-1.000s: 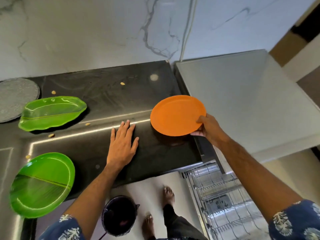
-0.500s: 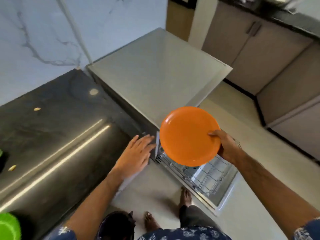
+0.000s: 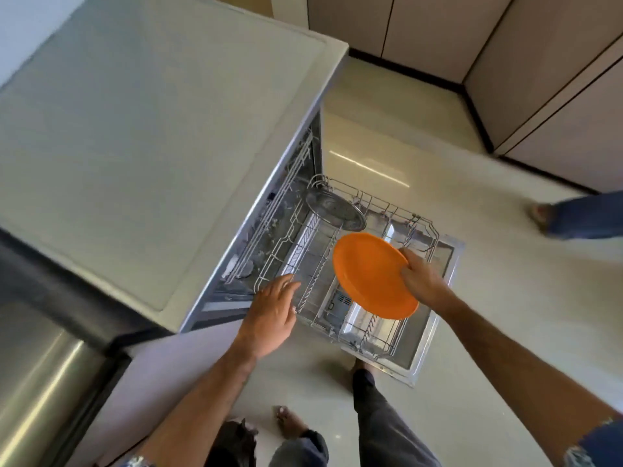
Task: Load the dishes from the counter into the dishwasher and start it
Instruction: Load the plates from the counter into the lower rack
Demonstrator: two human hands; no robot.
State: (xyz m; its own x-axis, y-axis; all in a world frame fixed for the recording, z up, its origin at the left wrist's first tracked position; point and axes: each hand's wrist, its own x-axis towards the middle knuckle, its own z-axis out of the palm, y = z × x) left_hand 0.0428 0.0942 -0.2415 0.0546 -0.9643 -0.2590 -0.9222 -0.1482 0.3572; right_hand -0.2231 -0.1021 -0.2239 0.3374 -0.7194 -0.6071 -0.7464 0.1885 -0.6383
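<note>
My right hand (image 3: 423,281) grips the right rim of an orange plate (image 3: 369,274), held tilted above the pulled-out lower rack (image 3: 418,230) of the open dishwasher (image 3: 151,146). A steel plate (image 3: 333,208) stands in the rack's far side. My left hand (image 3: 273,311) hovers with relaxed fingers at the rack's near left edge; whether it touches the wire I cannot tell.
The lowered dishwasher door (image 3: 448,281) lies under the rack and juts into the floor space. A dark counter (image 3: 40,348) sits at the lower left. Another person's foot (image 3: 573,214) is at the right. Cabinets (image 3: 556,96) line the far wall. My feet stand beside the door.
The view swung from the counter to the dishwasher. My right hand carried the orange plate off the counter and down over the rack. My left hand left the counter for the rack's edge.
</note>
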